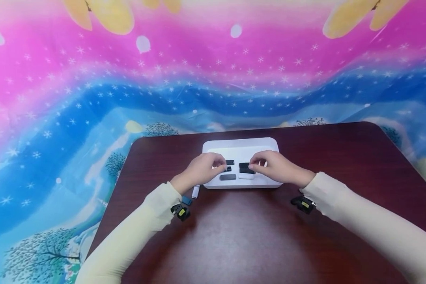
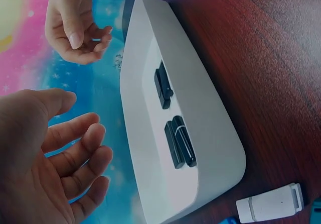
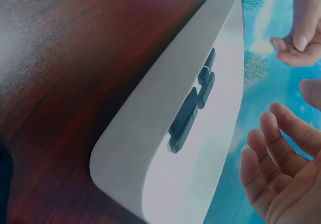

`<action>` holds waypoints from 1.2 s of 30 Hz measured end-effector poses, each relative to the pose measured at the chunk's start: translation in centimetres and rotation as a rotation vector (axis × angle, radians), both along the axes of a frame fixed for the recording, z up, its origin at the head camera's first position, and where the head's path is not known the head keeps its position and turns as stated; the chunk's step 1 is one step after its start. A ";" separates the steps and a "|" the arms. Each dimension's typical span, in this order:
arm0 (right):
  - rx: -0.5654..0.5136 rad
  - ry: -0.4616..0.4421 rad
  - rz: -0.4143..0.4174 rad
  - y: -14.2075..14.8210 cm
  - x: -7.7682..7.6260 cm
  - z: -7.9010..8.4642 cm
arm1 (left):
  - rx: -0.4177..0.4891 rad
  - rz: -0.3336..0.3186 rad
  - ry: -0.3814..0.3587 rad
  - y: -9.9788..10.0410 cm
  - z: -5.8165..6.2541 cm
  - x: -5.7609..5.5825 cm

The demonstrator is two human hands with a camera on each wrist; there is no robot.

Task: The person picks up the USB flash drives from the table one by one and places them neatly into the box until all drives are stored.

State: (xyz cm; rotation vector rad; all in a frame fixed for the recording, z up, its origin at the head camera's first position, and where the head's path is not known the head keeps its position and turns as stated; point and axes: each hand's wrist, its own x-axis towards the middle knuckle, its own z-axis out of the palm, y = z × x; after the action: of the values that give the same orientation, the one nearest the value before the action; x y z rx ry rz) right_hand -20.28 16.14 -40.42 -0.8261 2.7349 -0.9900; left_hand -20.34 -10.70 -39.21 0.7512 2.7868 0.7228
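Observation:
Over the left part of a white tray [image 1: 241,144] hovers my left hand [image 1: 205,166], its fingers loosely bent and nothing between them. My right hand [image 1: 277,167] hangs over the tray's right part, likewise holding nothing. Several USB sticks lie on the tray floor: a grey one [image 1: 228,177] and dark ones [image 2: 174,143] on the left, black ones [image 1: 246,170] and a white one [image 1: 246,176] on the right. The right wrist view shows relaxed fingers [image 3: 271,156] apart from the dark sticks [image 3: 184,121]. In the head view the hands partly cover the tray.
Outside the tray's front left corner, a white USB stick [image 1: 195,192] and a blue one [image 1: 186,200] lie on the dark wooden table [image 1: 234,236]. A printed cloth [image 1: 213,79] hangs behind the table.

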 end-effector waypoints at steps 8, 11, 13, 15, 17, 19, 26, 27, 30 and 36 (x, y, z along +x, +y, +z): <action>0.026 -0.014 -0.041 1.9 0.7 -0.1 | -0.002 -0.030 0.006 1.0 -0.1 0.3; 0.024 -0.017 -0.049 2.5 1.0 -0.1 | -0.005 -0.054 0.022 1.7 -0.3 0.3; 0.018 -0.013 -0.058 3.1 1.2 0.0 | -0.010 -0.072 0.033 2.2 -0.5 0.2; 0.013 -0.011 -0.073 3.8 1.4 0.2 | -0.010 -0.090 0.036 2.7 -0.6 0.2; 0.007 -0.013 -0.091 4.6 1.7 0.3 | -0.008 -0.106 0.033 3.2 -0.6 0.2; 0.003 -0.015 -0.108 5.4 1.9 0.3 | -0.005 -0.119 0.028 3.5 -0.6 0.3; 0.004 0.010 -0.151 7.9 2.7 0.5 | 0.002 -0.146 0.030 4.7 -0.7 0.7; 0.003 0.015 -0.155 8.3 2.9 0.6 | 0.004 -0.148 0.031 4.9 -0.7 0.7; -0.004 0.023 -0.167 9.4 3.3 0.7 | 0.006 -0.160 0.026 5.4 -0.9 0.9; -0.002 0.028 -0.196 11.3 3.9 0.2 | -0.011 -0.193 0.033 6.2 -0.8 1.2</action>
State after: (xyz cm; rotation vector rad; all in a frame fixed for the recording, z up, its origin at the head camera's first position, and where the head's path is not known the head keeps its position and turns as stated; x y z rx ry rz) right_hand -16.40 27.42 -40.23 -0.5852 2.8830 -1.0224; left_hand -19.18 -4.45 -40.05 1.0214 2.6949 0.6640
